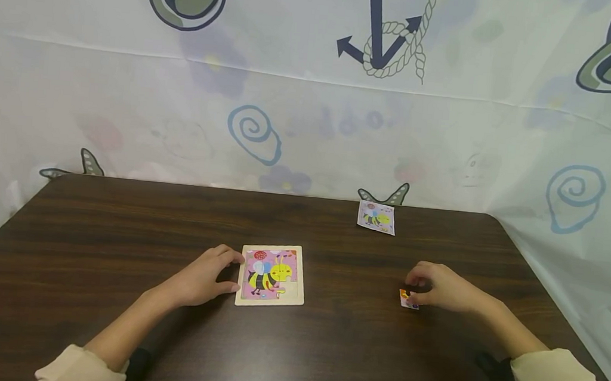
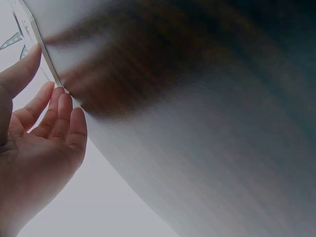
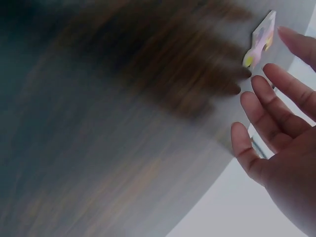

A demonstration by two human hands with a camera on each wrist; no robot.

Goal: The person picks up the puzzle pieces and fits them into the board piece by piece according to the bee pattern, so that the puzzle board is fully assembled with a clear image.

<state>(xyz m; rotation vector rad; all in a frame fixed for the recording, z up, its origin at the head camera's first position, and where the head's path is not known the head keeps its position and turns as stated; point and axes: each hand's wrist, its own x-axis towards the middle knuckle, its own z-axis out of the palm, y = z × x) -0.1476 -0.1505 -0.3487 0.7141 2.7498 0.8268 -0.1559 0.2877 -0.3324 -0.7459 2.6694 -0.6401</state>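
A square wooden puzzle tray (image 1: 301, 277) lies on the table, showing a yellow-and-black bee on pink. Its lower right corner is a bare wood gap. At the tray's left edge rests my left hand (image 1: 204, 278), thumb and fingertips spread along the side; the left wrist view shows these fingers (image 2: 61, 113) loosely bent against the rim. Over to the right, a small pink puzzle piece (image 1: 408, 304) lies under the fingertips of my right hand (image 1: 448, 290). In the right wrist view the piece (image 3: 260, 42) is on the table, and the relaxed fingers stand just beside it.
A picture card (image 1: 376, 219) with the same bee lies at the table's back edge, right of centre. Behind the dark wood table (image 1: 120, 218) hangs a white printed cloth (image 1: 310, 131), which also runs down the right side.
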